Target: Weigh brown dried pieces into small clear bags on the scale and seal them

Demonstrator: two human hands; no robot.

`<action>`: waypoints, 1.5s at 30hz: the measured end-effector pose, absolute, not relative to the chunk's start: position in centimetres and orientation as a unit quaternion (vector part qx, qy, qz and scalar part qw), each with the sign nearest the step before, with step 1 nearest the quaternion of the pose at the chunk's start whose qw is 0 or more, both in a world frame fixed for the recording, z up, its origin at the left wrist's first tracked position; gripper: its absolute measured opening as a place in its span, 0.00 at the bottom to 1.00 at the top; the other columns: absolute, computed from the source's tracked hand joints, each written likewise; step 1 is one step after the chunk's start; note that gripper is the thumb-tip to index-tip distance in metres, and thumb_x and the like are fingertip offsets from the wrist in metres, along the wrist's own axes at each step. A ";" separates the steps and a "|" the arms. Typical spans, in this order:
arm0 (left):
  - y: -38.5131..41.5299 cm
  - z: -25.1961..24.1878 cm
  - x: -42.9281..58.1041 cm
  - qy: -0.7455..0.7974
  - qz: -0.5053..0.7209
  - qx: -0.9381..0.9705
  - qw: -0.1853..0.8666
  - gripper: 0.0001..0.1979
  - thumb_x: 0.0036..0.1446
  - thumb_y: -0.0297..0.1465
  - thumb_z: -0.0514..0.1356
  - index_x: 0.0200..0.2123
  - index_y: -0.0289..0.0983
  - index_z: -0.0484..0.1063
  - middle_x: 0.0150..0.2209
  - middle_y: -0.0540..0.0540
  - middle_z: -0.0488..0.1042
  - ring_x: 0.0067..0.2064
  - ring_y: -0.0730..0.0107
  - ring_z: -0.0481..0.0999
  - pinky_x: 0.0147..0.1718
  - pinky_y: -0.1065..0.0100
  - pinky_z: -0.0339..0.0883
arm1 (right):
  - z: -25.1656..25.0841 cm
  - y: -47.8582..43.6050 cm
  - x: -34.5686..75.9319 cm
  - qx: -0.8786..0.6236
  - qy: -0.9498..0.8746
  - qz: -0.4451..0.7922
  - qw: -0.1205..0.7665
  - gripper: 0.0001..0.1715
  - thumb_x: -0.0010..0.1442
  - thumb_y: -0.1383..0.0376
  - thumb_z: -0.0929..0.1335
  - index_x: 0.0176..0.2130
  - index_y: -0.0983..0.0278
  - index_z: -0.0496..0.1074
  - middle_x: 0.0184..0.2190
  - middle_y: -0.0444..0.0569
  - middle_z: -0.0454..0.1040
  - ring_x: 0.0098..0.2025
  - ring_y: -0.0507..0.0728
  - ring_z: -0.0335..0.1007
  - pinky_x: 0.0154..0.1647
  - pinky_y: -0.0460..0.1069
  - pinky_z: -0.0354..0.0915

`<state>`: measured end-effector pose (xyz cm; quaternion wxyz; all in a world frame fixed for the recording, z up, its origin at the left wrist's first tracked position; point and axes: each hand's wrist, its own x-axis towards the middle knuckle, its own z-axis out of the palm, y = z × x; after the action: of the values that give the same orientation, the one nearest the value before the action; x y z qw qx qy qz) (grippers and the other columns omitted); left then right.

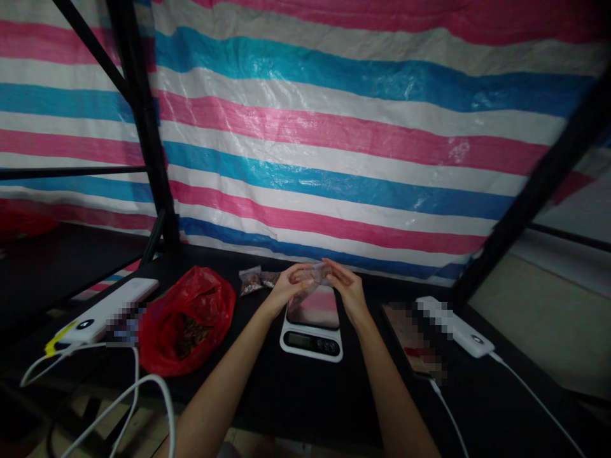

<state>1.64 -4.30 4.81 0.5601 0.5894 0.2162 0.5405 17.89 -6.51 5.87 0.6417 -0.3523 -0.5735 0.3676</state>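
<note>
Hands (pixel 287 289) (pixel 347 287) pinch clear bag (pixel 312 275) between them.

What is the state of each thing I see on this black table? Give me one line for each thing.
Left hand: pinching the clear bag.
Right hand: pinching the clear bag.
Clear plastic bag: held up above the scale.
Digital kitchen scale: display too dark to read.
Red plastic bag: open, brown pieces inside.
White power bank: cable plugged in.

Clear bag (pixel 312 275): thin glossy plastic. Red bag (pixel 188 318): shiny plastic. Scale (pixel 311 355): smooth white plastic. Tarp (pixel 334 137): woven glossy plastic.
</note>
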 end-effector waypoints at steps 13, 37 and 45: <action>-4.4 4.8 1.7 0.226 0.538 0.582 0.566 0.21 0.39 0.34 0.67 0.39 0.34 0.71 0.38 0.42 0.76 0.42 0.61 0.74 0.44 0.64 0.64 | 6.0 -6.8 17.4 -0.331 -0.556 0.363 0.670 0.12 0.44 0.64 0.72 0.33 0.61 0.72 0.44 0.49 0.73 0.47 0.59 0.69 0.50 0.56 0.63; -4.8 4.8 1.8 0.267 0.482 0.710 0.438 0.21 0.42 0.35 0.65 0.42 0.34 0.73 0.42 0.41 0.74 0.42 0.61 0.72 0.43 0.65 0.63 | 5.3 -5.8 18.0 -0.297 -0.487 0.395 0.720 0.20 0.48 0.57 0.70 0.42 0.59 0.72 0.49 0.49 0.70 0.52 0.59 0.64 0.55 0.56 0.57; -4.8 2.0 3.4 0.305 0.404 0.814 0.287 0.34 0.36 0.39 0.67 0.50 0.40 0.66 0.50 0.41 0.69 0.52 0.52 0.64 0.55 0.53 0.48 | 3.9 -4.8 18.6 -0.335 -0.510 0.409 0.678 0.12 0.45 0.57 0.71 0.32 0.59 0.74 0.39 0.47 0.75 0.44 0.57 0.69 0.51 0.56 0.60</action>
<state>3.37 -4.80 2.04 0.2865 0.8137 0.3046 0.4039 18.59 -4.79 3.94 0.6784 -0.3347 -0.5105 0.4088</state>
